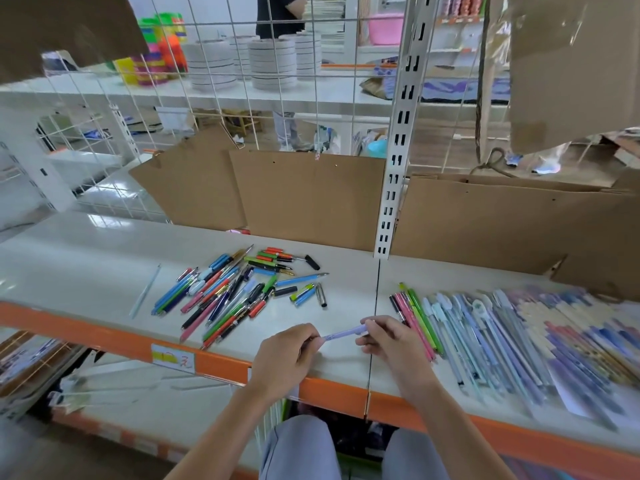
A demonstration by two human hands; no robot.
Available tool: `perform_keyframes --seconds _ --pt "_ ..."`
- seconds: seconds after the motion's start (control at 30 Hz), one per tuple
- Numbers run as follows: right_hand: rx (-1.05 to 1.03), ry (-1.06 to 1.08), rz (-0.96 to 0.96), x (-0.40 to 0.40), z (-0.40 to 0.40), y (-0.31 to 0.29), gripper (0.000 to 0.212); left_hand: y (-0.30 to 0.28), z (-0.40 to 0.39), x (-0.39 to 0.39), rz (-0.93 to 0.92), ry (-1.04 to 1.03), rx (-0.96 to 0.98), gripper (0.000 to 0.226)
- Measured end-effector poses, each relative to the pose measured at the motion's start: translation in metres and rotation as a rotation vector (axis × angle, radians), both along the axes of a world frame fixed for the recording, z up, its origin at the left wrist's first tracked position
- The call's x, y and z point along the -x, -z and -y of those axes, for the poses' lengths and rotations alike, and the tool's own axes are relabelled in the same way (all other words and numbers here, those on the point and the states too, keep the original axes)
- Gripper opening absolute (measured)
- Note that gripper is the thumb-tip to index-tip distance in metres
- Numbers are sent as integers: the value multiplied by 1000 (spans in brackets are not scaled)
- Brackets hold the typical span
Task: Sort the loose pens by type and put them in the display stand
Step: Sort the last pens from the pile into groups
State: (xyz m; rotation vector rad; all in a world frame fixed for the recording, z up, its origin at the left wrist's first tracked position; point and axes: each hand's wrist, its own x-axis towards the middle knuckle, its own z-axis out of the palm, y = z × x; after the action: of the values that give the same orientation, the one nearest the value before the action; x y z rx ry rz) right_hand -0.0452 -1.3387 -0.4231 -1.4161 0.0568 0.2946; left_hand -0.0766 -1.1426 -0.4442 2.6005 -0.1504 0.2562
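A lilac pen is held level above the front of the white shelf. My left hand pinches its left end and my right hand pinches its right end. A loose heap of mixed coloured pens lies behind and to the left of my hands. To the right, sorted pens lie side by side in rows: pink and green ones first, then pale blue and lilac ones. No display stand is recognisable in view.
A single pale pen lies alone on the left of the shelf. Cardboard sheets lean against the wire grid at the back. A white slotted upright rises mid-shelf. The orange shelf edge runs along the front. A person stands beyond the grid.
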Motion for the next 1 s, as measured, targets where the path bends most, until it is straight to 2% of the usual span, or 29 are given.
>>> perform_keyframes --seconds 0.1,0.23,0.4,0.47,0.57,0.63,0.67,0.7,0.73,0.83,0.87,0.93,1.0 --pt "-24 4 -42 0 -3 0 12 -2 0 -1 -22 14 3 20" --pt "-160 153 -171 5 -20 0 15 -8 1 -4 -72 51 -23 24" --pt "-138 196 -76 3 -24 -8 18 -29 18 -7 -176 -12 16 25" --pt "-122 150 -35 -3 -18 -14 16 -39 21 -14 -327 -1 212 30" --pt "-156 120 -1 -9 -5 -22 17 -46 31 -19 -520 15 642 32" --pt "-169 102 17 -10 2 -29 19 -48 51 -18 -591 5 880 34" --pt "-163 92 32 -10 5 -32 19 -48 65 -18 -594 3 935 36" --pt "-122 86 53 -9 8 -34 18 -47 78 -20 -562 5 906 38" --pt "-33 91 78 -10 12 -35 17 -45 90 -22 -493 13 787 39" --pt "453 147 193 -20 34 -40 17 -32 109 -28 -231 104 191 30" --pt "628 159 247 -25 45 -42 20 -29 110 -28 -178 141 57 27" --pt "906 120 316 -36 69 -43 22 -23 109 -25 -109 196 -51 25" --pt "1195 40 301 -44 89 -39 23 -19 106 -22 -62 205 -63 24"
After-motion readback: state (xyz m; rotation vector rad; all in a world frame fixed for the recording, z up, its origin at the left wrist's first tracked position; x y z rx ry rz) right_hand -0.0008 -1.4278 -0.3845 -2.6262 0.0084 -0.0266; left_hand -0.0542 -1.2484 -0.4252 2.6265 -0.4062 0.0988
